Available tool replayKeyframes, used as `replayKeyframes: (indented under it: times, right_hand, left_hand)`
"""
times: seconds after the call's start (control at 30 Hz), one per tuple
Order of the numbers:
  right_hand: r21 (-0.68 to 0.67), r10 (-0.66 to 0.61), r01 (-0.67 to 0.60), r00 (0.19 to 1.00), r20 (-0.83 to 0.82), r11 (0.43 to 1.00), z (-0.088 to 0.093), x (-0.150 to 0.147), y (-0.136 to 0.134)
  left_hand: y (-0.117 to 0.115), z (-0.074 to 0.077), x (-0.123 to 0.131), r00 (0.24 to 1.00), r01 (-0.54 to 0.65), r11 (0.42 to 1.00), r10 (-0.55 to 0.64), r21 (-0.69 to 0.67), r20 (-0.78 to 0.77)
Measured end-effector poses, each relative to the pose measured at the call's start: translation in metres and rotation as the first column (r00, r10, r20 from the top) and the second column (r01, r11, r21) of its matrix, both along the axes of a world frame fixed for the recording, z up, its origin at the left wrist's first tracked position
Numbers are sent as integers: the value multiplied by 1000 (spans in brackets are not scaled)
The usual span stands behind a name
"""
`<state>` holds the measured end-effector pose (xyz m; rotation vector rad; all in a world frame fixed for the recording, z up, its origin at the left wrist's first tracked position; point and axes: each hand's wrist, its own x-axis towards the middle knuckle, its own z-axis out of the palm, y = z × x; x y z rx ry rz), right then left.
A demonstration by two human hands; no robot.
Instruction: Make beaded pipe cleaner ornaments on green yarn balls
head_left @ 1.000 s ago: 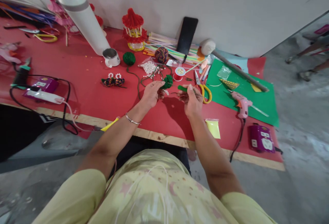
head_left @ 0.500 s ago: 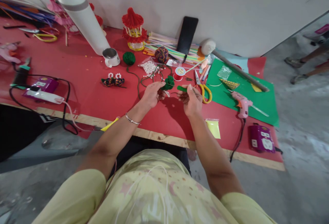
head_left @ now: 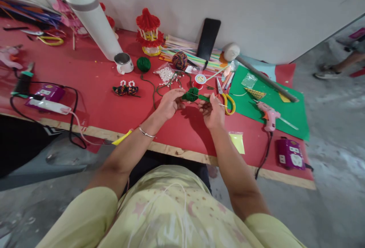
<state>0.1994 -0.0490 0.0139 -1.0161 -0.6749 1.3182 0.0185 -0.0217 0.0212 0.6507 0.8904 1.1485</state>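
Note:
My left hand [head_left: 170, 103] pinches a small dark green crocheted piece [head_left: 191, 94] by its left side, just above the red table. My right hand [head_left: 212, 112] is closed around a crochet hook with a green grip [head_left: 203, 98]; a thin metal end shows past the fingers on the right. The hook's tip lies at the green piece, but whether it passes through a loop I cannot tell. A green yarn ball [head_left: 143, 64] sits behind my left hand, its strand trailing over the table. Yellow-handled scissors [head_left: 230, 104] lie right beside my right hand.
Loose white beads [head_left: 166, 74], a thread spool [head_left: 200, 80] and a multicoloured yarn ball [head_left: 179, 60] lie beyond my hands. A pink glue gun [head_left: 268, 114] rests at right on green sheet. A steel cup [head_left: 123, 63] and white flask [head_left: 94, 24] stand at left.
The green piece has shifted slightly right and turned. The hook has swung and moved closer, its tip now at the piece. My hands have otherwise barely moved.

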Motion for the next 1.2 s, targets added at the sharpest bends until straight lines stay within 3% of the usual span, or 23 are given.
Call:
replayKeyframes:
  times: [0.3, 0.5, 0.7, 0.97, 1.1, 1.2]
  right_hand:
    - [13, -63, 62, 998, 16, 998, 1, 3, 3]
    - [48, -64, 58, 989, 131, 997, -1, -1, 0]
    - [32, -30, 26, 993, 118, 999, -1, -5, -1]
    - [56, 3, -11, 991, 132, 998, -1, -7, -3]
    - [87, -15, 1, 986, 167, 996, -3, -9, -6]
    - [80, -6, -7, 987, 163, 997, -3, -9, -6]
  left_hand:
    - [4, 4, -6, 948, -172, 962, 220, 211, -231]
    - [5, 4, -12, 865, -174, 916, 317, 362, -389]
    - [2, 0, -10, 816, -52, 917, 267, 395, -512]
    - [-1, 2, -5, 892, -82, 967, 179, 240, -415]
    - [1, 0, -4, 927, -92, 962, 177, 258, -331]
    - [3, -5, -4, 921, -49, 957, 153, 284, -357]
